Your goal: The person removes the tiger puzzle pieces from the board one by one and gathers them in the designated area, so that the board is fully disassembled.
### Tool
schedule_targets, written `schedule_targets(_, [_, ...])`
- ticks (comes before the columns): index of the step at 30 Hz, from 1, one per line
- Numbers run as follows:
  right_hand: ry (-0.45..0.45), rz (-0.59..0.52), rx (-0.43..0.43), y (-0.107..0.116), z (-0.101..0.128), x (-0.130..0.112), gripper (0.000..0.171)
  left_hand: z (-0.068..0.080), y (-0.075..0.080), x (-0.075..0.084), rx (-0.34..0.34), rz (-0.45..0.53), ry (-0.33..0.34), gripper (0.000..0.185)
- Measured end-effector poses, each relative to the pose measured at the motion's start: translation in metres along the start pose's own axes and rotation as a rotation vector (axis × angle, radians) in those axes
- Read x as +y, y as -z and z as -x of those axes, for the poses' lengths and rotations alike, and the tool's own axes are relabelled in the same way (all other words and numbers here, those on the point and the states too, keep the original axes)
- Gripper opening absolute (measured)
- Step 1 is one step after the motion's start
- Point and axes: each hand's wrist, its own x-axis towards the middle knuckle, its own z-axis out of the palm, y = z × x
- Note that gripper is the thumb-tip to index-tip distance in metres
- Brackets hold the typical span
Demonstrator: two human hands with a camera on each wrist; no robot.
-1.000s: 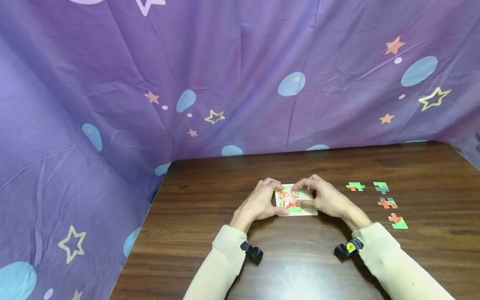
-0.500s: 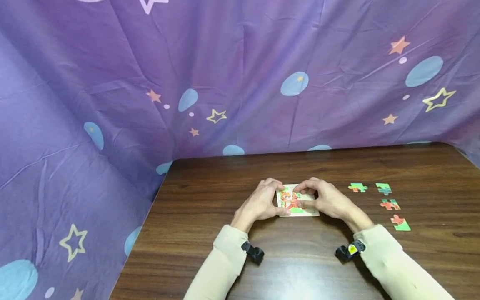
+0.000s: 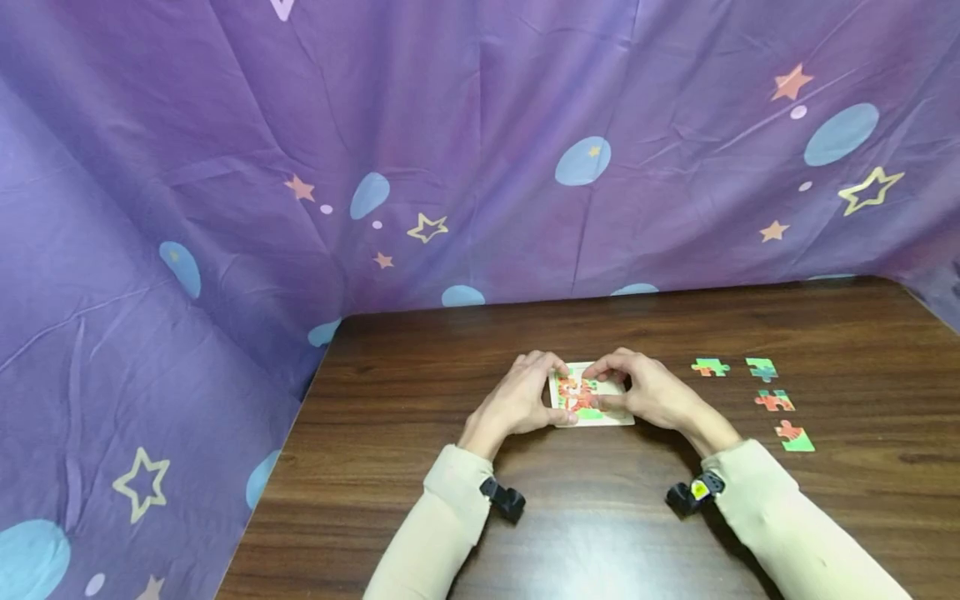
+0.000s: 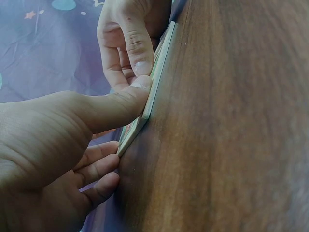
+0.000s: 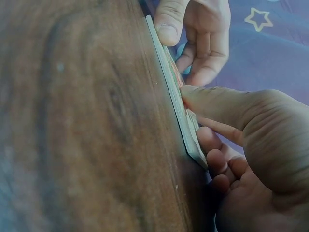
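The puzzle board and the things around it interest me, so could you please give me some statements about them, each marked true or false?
1. The left hand touches the puzzle board. True.
2. Four loose pieces lie on the table. True.
3. The loose pieces lie on the left hand's side of the board. False: they lie on the right hand's side.
4. Printed pieces cover the whole board. False: a pale bare area shows on its right part.
5. The backdrop is plain. False: it bears stars and ovals.
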Motion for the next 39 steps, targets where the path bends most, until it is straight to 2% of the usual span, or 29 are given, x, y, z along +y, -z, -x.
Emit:
schedule_targets(9, [-0.004,-0.007,-0.024,0.0021,-0.0014,-0.0001,0.034,-0.0012,0.0016,0.0,0.004,-0.025,-0.033,0.049])
schedule_targets(22, [-0.018,-0.009,-0.034,0.0008,-0.0011,0.0029,0.033,-0.0009,-0.0006,0.0003,0.01,-0.03,-0.03,0.051])
schedule_targets(31, [0.021,-0.039,-0.039,0.005,-0.0015,0.0071,0.032,-0.001,0.0,0.0003,0.01,-0.023,-0.025,0.051])
schedule_targets(39, [0.006,-0.025,-0.026,0.0023,-0.0016,0.0081,0.036,0.0009,0.0001,0.0004,0.009,-0.032,-0.009,0.055])
